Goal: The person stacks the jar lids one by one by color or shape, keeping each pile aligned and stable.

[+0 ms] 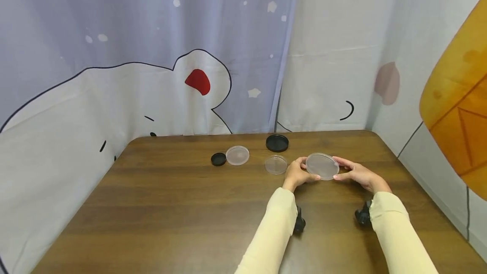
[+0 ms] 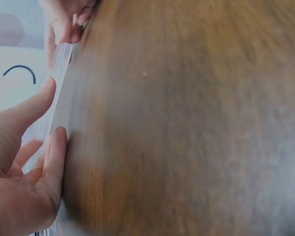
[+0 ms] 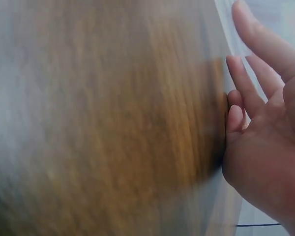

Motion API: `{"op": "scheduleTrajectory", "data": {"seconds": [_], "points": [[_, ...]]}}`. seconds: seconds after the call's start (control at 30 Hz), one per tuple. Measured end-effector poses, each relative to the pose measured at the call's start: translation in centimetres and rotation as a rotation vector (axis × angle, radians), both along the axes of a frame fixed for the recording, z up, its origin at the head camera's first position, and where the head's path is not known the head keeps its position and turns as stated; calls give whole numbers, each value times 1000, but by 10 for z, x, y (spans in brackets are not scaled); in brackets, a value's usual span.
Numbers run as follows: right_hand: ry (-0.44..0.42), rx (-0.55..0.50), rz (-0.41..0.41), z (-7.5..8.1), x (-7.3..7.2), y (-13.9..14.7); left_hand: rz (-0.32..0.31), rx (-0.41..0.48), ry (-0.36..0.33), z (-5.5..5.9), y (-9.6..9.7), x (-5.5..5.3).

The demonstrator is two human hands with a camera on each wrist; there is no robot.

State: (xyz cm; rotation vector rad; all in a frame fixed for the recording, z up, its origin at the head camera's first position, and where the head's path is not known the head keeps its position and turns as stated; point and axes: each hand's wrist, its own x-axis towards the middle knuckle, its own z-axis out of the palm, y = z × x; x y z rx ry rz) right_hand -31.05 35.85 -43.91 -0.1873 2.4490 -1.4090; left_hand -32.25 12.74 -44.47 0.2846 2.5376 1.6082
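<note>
Both hands hold a clear, shallow round dish (image 1: 322, 165) like a petri dish over the right part of the table. My left hand (image 1: 298, 174) pinches its left edge between thumb and fingers. On the opposite edge, my right hand (image 1: 359, 175) does the same, thumb at the near side and fingers behind. In the left wrist view the dish's thin rim (image 2: 63, 73) runs between the two hands, seen edge-on. Just left of the left hand lies another clear round dish (image 1: 275, 165) on the table.
A larger black round dish (image 1: 277, 143) sits near the table's back edge. Farther left, a clear whitish dish (image 1: 237, 155) lies beside a small black one (image 1: 218, 159). The brown wooden table (image 1: 171, 215) meets a printed curtain (image 1: 152, 54) behind.
</note>
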Motion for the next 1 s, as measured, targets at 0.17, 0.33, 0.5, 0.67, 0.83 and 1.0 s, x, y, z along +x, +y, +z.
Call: {"op": "scheduleTrajectory", "data": {"seconds": [0.17, 0.33, 0.5, 0.67, 0.83, 1.0], "points": [[-32, 7, -18, -2, 5, 3, -65, 262, -123, -4, -3, 0], [-6, -32, -21, -5, 7, 2, -105, 373, -179, -7, -6, -1], [2, -80, -35, -8, 10, 0, -115, 389, -194, -10, -9, -1], [-22, -95, -67, -5, 9, 2, -120, 394, -203, -7, -5, -5], [-41, -245, -73, 6, 2, -1, -84, 469, -226, 1, 0, -10], [-83, -422, -58, 13, 3, -19, 14, 569, -290, 9, -5, -6]]}}
